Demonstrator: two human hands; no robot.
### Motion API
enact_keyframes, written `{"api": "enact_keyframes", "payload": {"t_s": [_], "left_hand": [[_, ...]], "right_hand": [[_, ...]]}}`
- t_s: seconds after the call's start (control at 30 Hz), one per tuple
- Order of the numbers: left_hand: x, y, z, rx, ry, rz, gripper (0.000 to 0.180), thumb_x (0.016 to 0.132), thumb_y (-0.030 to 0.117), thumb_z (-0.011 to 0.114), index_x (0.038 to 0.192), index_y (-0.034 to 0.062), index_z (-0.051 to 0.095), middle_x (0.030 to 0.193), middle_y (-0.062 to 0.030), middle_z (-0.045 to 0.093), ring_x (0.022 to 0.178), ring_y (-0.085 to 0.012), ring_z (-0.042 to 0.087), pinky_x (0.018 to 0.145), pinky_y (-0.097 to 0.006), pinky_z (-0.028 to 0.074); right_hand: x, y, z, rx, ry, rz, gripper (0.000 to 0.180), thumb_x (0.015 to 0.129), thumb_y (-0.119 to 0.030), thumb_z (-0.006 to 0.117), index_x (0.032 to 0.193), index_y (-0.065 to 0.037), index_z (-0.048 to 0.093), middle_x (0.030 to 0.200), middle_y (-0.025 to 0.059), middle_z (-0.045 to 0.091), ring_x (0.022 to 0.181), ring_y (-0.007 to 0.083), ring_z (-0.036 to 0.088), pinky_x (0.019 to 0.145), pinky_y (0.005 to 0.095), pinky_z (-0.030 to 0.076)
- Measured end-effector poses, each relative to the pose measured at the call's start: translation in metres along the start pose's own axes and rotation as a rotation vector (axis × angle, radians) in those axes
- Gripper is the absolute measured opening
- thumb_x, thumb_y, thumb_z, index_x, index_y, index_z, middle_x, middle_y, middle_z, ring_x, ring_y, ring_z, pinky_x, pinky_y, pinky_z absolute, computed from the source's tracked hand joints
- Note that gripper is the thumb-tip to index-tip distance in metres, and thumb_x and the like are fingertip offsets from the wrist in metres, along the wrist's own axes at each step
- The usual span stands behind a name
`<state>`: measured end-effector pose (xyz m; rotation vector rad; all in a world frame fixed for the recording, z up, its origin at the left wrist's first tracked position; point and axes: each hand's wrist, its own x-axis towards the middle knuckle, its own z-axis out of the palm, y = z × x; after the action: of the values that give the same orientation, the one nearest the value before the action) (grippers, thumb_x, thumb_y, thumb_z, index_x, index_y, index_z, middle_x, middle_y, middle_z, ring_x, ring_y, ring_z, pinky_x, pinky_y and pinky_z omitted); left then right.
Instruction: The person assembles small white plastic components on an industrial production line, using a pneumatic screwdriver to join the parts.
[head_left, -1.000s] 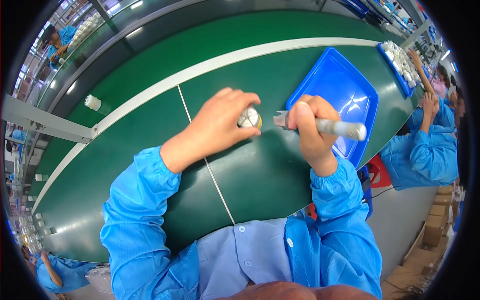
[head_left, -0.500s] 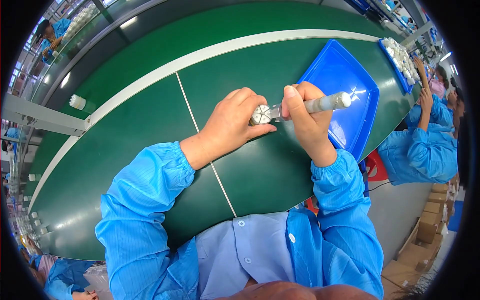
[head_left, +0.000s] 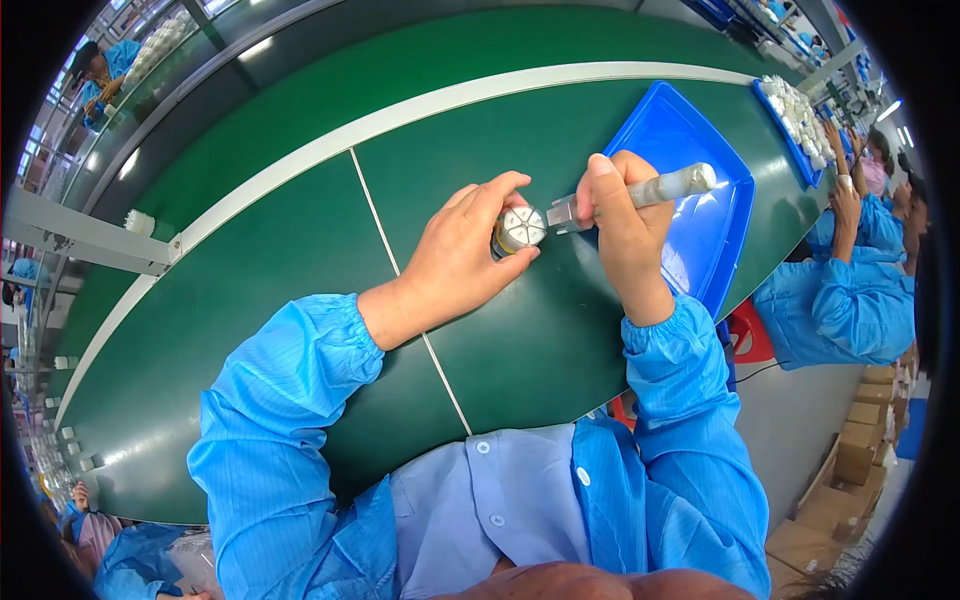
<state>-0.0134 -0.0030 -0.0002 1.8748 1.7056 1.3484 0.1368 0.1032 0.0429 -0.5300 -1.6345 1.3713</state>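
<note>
My left hand (head_left: 455,250) curls its fingers and thumb around a small round white part (head_left: 524,228) with a wedge-divided top. A dark and yellowish band shows on the part's side. In my right hand (head_left: 632,225) is a hand tool (head_left: 684,184) with a whitish, tape-like wrapped handle and a flat metallic tip (head_left: 564,215). That tip points at the round part, with a narrow gap between them. Both hands are over the green tabletop (head_left: 500,340).
A blue tray (head_left: 735,215) lies right of my right hand. Farther right stands a second blue tray (head_left: 806,165) heaped with white parts (head_left: 797,118). Past the white rail (head_left: 420,108), a white cylinder (head_left: 139,222) is near a grey post (head_left: 85,235). Co-workers sit at right.
The tool has drawn back to the right, away from the round part. My left fingers have loosened slightly, uncovering more of it. Beyond the rail, the white cylinder has shifted toward the post.
</note>
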Motion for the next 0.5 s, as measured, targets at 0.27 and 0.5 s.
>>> {"api": "enact_keyframes", "payload": {"t_s": [0.27,0.5], "left_hand": [[0.0030,0.0018,-0.0012,0.021,0.011,0.037,0.059,0.074,0.014,0.081,0.125,0.0059,0.052,0.106,-0.0116,0.062,0.100,-0.0319,0.061,0.088,-0.041,0.051],[-0.0001,-0.0022,-0.0001,0.109,-0.002,-0.011,0.059,0.072,0.012,0.085,0.124,0.0045,0.056,0.104,-0.0105,0.062,0.092,-0.0246,0.064,0.079,-0.034,0.053]], "right_hand": [[0.0037,0.0078,0.0029,-0.077,-0.066,0.032,0.034,0.097,-0.014,0.062,0.066,-0.007,0.050,0.059,-0.0009,0.053,0.054,0.0046,0.048,0.049,0.0233,0.037],[0.0017,0.0039,0.0027,-0.022,-0.041,-0.013,0.034,0.098,-0.014,0.061,0.066,-0.007,0.050,0.060,-0.0005,0.054,0.054,0.0050,0.047,0.049,0.0236,0.036]]}}
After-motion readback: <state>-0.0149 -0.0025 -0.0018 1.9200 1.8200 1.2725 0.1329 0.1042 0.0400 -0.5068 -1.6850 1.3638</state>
